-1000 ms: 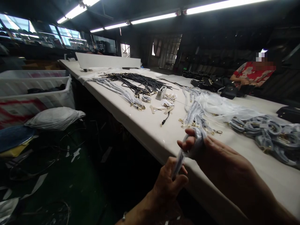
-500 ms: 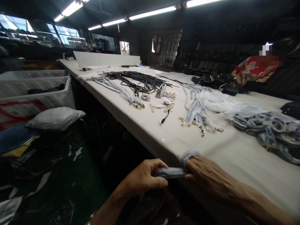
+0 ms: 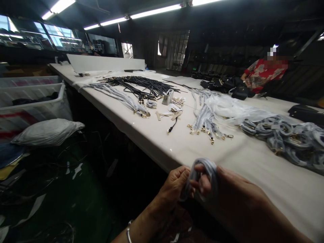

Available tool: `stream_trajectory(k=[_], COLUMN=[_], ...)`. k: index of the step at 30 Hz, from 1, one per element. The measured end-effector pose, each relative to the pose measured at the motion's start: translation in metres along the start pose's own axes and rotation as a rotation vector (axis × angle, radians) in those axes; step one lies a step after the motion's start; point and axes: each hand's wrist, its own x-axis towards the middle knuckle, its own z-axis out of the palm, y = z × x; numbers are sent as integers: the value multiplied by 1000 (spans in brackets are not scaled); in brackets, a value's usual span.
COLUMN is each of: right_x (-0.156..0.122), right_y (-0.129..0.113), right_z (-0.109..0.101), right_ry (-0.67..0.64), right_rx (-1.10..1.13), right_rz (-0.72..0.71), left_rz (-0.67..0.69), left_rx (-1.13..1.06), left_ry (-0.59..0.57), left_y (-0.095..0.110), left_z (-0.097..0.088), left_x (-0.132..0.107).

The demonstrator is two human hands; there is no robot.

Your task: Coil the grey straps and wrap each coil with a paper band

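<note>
A coiled strap in a clear plastic sleeve (image 3: 213, 172), greyish in colour, is held between my two hands just off the table's near edge. My left hand (image 3: 173, 185) pinches the coil's left side. The fingers of my right hand (image 3: 231, 189) pass through the loop and wrap its right side. On the table beyond lie wrapped straps with gold clasps (image 3: 206, 118), and to the right a heap of coiled wrapped straps (image 3: 283, 135).
The long white table (image 3: 152, 141) also holds black straps (image 3: 146, 84), a tape dispenser (image 3: 167, 97), paper strips (image 3: 168, 115) and a small wrapped coil (image 3: 152, 104). White bins (image 3: 62, 94) and a stuffed bag (image 3: 48, 131) stand left. A person in red (image 3: 265, 74) is across the table.
The loose strap length between my hands has been wound into the coil. My left hand has moved right to meet the coil, and the view has shifted slightly right.
</note>
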Motion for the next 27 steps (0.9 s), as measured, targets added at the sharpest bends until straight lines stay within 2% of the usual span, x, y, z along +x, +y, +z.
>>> stream_trajectory(k=[3, 5, 8, 12, 14, 15, 17, 20, 23, 27], right_x=[12, 17, 20, 22, 25, 28, 33, 42, 46, 41], right_y=[-13, -15, -4, 17, 20, 19, 12, -4, -21, -38], right_z=[-1, -6, -15, -27, -31, -32, -33, -35, -40, -42], right_ry=[58, 146, 187, -26, -109, -92, 60, 317, 373, 369], right_rx=[236, 190, -93, -627, -741, -726, -551, -133, 117, 242], right_rz=[22, -62, -231, -557, -636, -610, -482, -290, -163, -54], left_rz=[161, 175, 102, -69, -188, -227, -220, -65, -42, -75], left_rx=[-79, -23, -10, -344, -520, -573, -602, -551, -508, -298], left_ry=[69, 58, 54, -83, -146, -166, -179, -95, -45, -21], left_y=[-7, -9, -6, 3, 8, 10, 10, 1, -14, -28], left_z=[17, 26, 33, 34, 32, 32, 32, 33, 30, 19], left_x=[-5, -8, -8, -1, 3, 4, 7, 11, 19, 32])
